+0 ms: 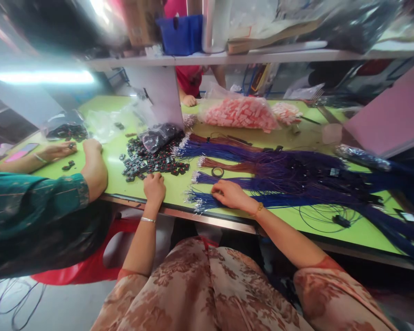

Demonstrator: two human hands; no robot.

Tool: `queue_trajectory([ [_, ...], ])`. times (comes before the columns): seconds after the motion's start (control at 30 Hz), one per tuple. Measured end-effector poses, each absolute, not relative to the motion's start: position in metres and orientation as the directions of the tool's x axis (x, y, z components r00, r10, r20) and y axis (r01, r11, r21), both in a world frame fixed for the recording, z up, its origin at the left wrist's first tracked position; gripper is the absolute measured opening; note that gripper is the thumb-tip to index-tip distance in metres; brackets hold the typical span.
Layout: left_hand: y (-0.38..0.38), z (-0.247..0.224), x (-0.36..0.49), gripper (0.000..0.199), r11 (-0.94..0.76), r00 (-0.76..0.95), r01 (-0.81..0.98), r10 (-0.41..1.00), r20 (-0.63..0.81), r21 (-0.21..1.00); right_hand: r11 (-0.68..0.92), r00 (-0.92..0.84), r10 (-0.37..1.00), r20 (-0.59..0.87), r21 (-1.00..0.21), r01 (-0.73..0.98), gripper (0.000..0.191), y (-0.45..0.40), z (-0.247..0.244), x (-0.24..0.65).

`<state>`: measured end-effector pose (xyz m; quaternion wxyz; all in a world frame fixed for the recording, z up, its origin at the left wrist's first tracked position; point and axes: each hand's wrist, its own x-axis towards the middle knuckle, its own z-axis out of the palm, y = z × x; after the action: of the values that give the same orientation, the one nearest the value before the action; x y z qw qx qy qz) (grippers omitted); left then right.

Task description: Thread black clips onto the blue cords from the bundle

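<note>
My left hand (154,187) is closed at the front edge of a heap of small black plastic connectors (148,158), some with red parts. Whatever its fingers hold is hidden beneath them. Over a bunch of blue wires (207,200) with bare silvery ends, my right hand (232,195) has its thumb and fingers curled together on the wires; how many it grips does not show. Just behind that hand lies a small dark ring of tape (217,172). More bundles of purple wires (227,180) and brown wires (227,164) run off to the right.
At the left, a co-worker's hand (64,149) holds a small dark part near a phone (22,151). A clear bag of pink pieces (241,112) lies at the back. Overhead runs a shelf (193,59) bearing a blue bin (182,34). Another person's hand (189,100) rests opposite.
</note>
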<state>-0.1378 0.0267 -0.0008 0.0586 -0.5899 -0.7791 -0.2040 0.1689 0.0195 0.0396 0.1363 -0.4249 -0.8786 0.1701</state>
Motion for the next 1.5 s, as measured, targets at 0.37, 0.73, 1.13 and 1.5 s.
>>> queue_trajectory([
  [0.37,0.004,0.010,-0.122,0.022,0.021,-0.158,0.900,0.947,0.280,0.436,0.651,-0.654,0.748,0.115,-0.321,0.688,0.013,0.021,0.029,0.165],
  [0.73,-0.014,0.021,-0.087,0.036,0.028,-0.224,-0.180,0.972,-0.069,0.983,0.546,-0.606,0.754,0.255,-0.756,0.361,0.008,0.012,0.053,0.129],
  [1.13,-0.034,0.029,-0.044,0.033,0.222,0.086,-0.522,0.974,-0.208,0.824,0.488,-0.491,0.823,0.286,-0.798,0.354,0.011,0.005,0.040,0.132],
  [1.5,-0.034,0.027,-0.038,0.031,0.217,0.070,-0.550,0.974,-0.214,0.807,0.446,-0.469,0.844,0.260,-0.825,0.347,0.021,0.004,0.036,0.129],
])
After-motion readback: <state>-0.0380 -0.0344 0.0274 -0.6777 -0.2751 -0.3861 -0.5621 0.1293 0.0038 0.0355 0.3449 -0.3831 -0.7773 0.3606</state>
